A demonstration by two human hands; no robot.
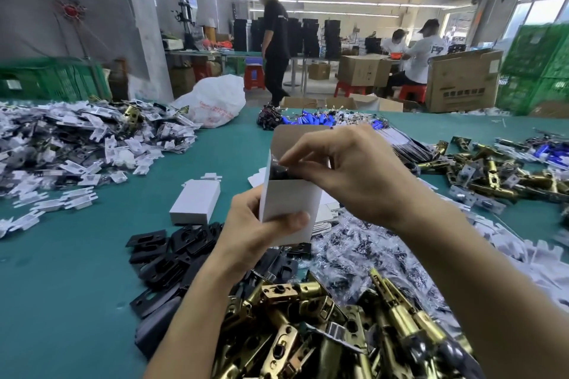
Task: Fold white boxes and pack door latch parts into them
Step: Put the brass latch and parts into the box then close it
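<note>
Far left: heap of flat white blanks (77, 144). A closed white box (194, 206) lies on the teal tabletop (61, 271), with black plates (166, 252) piled just on its near side. Centre: left hand (246, 224) grips the lower half of the open white box (292, 197), held upright above the tabletop. Right hand (354, 169) pinches a clear bag of dark parts (278, 169) at the box mouth, bag partly inside. Brass latches (308, 332) heaped near; a second latch pile (492, 175) at right.

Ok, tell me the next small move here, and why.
Probably push the bag fully into the box: the right hand pinches it at the open mouth, the left hand grips the box, and the flap stands open.
</note>
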